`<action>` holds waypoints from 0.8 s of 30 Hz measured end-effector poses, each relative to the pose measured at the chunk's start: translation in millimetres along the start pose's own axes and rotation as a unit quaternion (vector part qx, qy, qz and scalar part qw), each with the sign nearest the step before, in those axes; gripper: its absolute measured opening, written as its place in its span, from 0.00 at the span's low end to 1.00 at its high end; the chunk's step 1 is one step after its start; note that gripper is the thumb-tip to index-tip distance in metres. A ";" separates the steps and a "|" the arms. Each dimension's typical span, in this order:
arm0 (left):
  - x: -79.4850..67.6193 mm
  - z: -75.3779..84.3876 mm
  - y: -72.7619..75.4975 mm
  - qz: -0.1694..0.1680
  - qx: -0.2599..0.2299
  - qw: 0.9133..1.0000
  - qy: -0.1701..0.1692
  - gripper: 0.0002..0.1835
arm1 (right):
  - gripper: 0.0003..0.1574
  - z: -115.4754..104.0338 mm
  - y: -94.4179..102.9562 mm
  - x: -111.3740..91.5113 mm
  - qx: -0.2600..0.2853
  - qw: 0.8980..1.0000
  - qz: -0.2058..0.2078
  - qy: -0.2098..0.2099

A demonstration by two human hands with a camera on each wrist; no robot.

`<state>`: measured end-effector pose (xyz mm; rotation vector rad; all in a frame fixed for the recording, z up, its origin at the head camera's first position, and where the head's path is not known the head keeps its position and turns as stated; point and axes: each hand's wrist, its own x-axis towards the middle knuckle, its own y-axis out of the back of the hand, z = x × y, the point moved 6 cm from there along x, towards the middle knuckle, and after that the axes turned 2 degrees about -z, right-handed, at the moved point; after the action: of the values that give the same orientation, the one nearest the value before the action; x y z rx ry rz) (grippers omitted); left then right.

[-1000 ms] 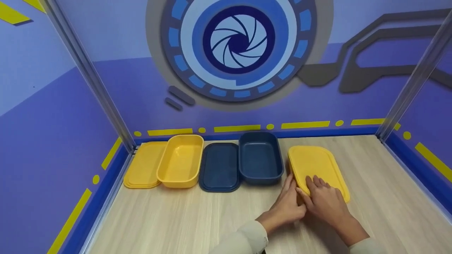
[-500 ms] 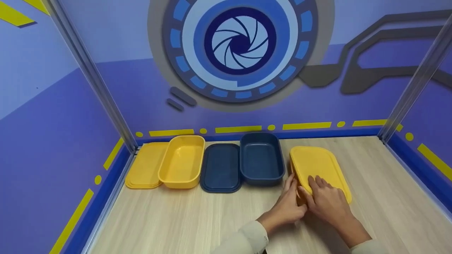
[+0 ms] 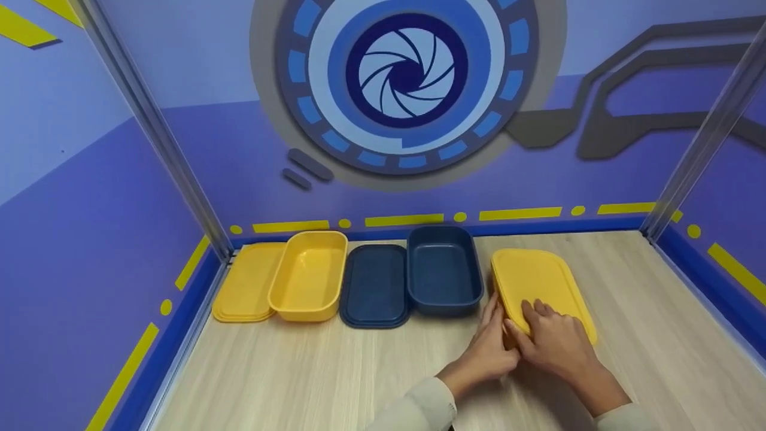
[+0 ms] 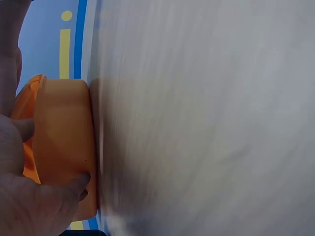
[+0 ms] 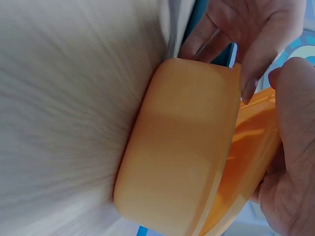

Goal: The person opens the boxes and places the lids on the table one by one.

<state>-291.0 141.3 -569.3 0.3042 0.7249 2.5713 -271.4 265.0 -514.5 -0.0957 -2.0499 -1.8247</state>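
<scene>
A yellow rectangular food container (image 5: 172, 142) stands on the table at the right. Its yellow lid (image 3: 535, 275) lies tilted over it, and the right wrist view shows a gap between rim and lid along the near side. My left hand (image 3: 488, 347) grips the container at its near left corner, fingers along the outer wall and thumb by the rim. My right hand (image 3: 556, 344) holds the lid's near end, fingers on top and thumb at the near left edge. The left wrist view shows the container's wall (image 4: 61, 128) with left fingers against it.
Left of the hands stand an open dark blue container (image 3: 444, 269) and a dark blue lid (image 3: 375, 284). Beyond them are an open yellow container (image 3: 308, 272) and another yellow lid (image 3: 245, 281). A patterned back wall (image 3: 359, 200) bounds the wooden table (image 3: 299, 371).
Both hands stay almost in place. The lid's left edge sits slightly lower over the container than half a second ago.
</scene>
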 end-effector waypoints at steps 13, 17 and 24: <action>3.6 -3.9 0.3 -0.025 -0.008 0.999 0.048 0.42 | 0.36 1.1 3.5 1.3 0.009 1.000 -0.009 0.000; 5.7 -3.7 0.4 -0.022 -0.024 0.998 0.056 0.39 | 0.37 2.1 4.2 1.5 0.010 1.000 -0.018 -0.007; 3.0 -6.4 -1.7 -0.024 -0.044 0.996 0.068 0.43 | 0.37 0.8 2.2 0.2 0.009 1.000 -0.019 -0.012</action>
<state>-295.1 141.2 -575.2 0.0842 0.6563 2.5872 -271.1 266.0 -512.4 -0.0751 -2.0970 -1.8362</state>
